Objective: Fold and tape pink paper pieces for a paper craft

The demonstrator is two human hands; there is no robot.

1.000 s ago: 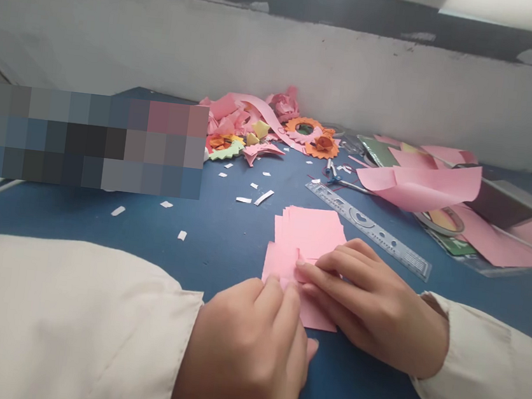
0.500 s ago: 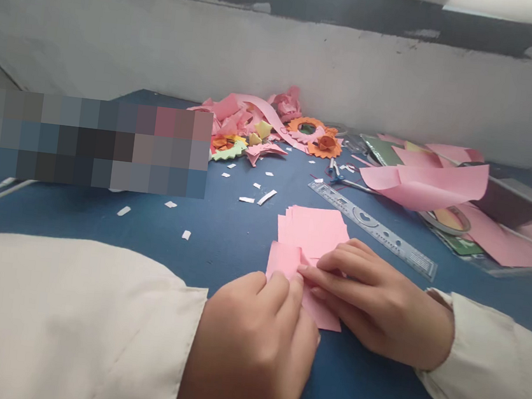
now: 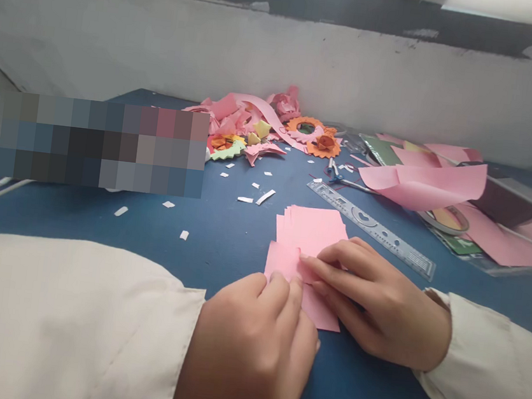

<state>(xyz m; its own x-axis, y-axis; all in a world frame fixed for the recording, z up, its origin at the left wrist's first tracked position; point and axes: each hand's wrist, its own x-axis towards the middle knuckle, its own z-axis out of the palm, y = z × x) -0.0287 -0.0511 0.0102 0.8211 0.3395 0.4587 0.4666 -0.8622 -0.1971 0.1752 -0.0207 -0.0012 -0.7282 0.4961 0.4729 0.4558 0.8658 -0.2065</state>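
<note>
A small sheet of pink paper (image 3: 282,258), partly folded, lies between my hands. My left hand (image 3: 254,345) is closed on its near left edge, the fingers curled with the knuckles up, hiding that part. From the other side my right hand (image 3: 379,302) pinches the paper's right part, index fingertip pressing on the folded edge. Just behind lies a stack of pink paper pieces (image 3: 313,225), slightly fanned at its left corner. Beyond my right hand a clear plastic ruler (image 3: 373,228) rests slantwise on the blue table (image 3: 223,239).
Paper flowers and pink scraps (image 3: 241,116) are heaped against the wall. Small white paper bits (image 3: 266,197) are scattered mid-table. To the right are scissors (image 3: 338,177), a curled pink sheet (image 3: 426,182), a tape roll (image 3: 446,219) and a dark box (image 3: 516,196). The left is blurred out.
My right fingertips have shifted slightly on the paper, and the flap that stood up beside them now lies flatter. My left hand stays nearly in place.
</note>
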